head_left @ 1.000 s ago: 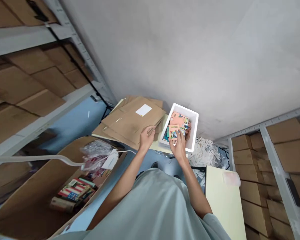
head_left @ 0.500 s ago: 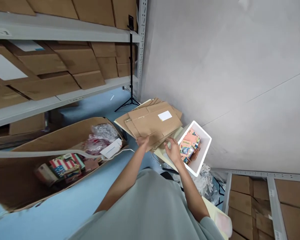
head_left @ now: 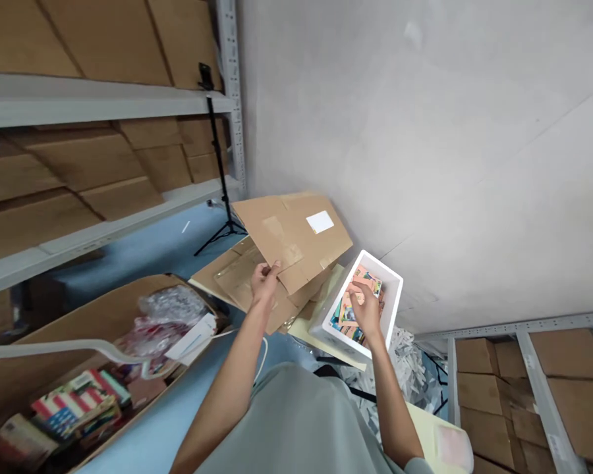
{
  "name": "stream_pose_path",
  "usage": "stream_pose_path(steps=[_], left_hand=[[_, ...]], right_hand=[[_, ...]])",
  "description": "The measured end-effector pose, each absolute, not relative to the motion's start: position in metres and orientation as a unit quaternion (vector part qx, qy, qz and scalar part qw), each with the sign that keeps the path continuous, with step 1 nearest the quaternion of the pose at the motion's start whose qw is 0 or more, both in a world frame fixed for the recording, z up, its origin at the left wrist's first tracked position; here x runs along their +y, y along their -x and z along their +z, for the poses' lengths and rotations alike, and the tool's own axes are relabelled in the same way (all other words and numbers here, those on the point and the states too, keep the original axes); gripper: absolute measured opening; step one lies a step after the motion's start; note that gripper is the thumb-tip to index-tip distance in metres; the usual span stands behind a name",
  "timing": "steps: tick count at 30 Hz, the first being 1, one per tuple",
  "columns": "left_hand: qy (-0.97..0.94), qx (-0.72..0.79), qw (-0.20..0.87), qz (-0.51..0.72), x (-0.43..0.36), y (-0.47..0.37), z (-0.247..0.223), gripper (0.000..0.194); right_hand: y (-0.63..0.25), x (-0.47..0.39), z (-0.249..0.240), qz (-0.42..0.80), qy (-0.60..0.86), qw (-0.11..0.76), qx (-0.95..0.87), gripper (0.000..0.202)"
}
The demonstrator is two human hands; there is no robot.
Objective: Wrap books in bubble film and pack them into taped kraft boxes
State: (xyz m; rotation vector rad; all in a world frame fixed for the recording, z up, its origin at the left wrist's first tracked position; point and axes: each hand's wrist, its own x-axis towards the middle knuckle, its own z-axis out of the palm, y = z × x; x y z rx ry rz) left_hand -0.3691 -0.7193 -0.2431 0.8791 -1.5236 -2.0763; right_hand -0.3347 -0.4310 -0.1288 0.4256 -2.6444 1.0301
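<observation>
My left hand (head_left: 265, 284) pinches the near edge of a flattened cardboard box (head_left: 296, 240), which is tilted up off the pile. A white label (head_left: 320, 222) and strips of clear tape show on its face. Beneath it lie more flattened cardboard sheets (head_left: 237, 270). My right hand (head_left: 366, 308) is over the white foam box (head_left: 394, 299), fingers bent above the small pink printed boxes (head_left: 348, 309) inside. Its fingers look partly spread, and I see nothing held in them.
At left stands a large open carton (head_left: 103, 309) with plastic bags and printed boxes. A black tripod (head_left: 222, 171) is by the shelving (head_left: 103, 105) loaded with cartons. Shredded paper (head_left: 405, 362) lies below the foam box, near a pale tabletop (head_left: 425, 428). The wall rises behind.
My left hand has lifted the labelled cardboard's near edge off the pile. My right hand has left the cardboard and moved right, over the foam box. The view has shifted.
</observation>
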Motion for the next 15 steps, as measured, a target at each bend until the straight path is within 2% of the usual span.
stream_pose_path(steps=[3,8,12,15], left_hand=[[-0.218,-0.495,0.169,-0.824,-0.707,0.379,-0.215,0.060],[-0.086,-0.505,0.045,-0.857,-0.632,0.395,-0.176,0.061],[0.003,-0.514,-0.074,-0.855,-0.544,0.394,-0.152,0.062],[0.084,-0.528,-0.146,-0.832,-0.480,0.386,-0.136,0.062]], right_hand=[[0.332,-0.381,-0.095,0.359,-0.073,0.214,-0.905,0.043],[0.298,-0.278,-0.052,0.267,0.068,0.351,-0.895,0.060],[0.241,-0.199,-0.050,0.209,0.216,0.402,-0.865,0.083],[0.177,-0.151,-0.063,0.246,0.343,0.416,-0.806,0.098]])
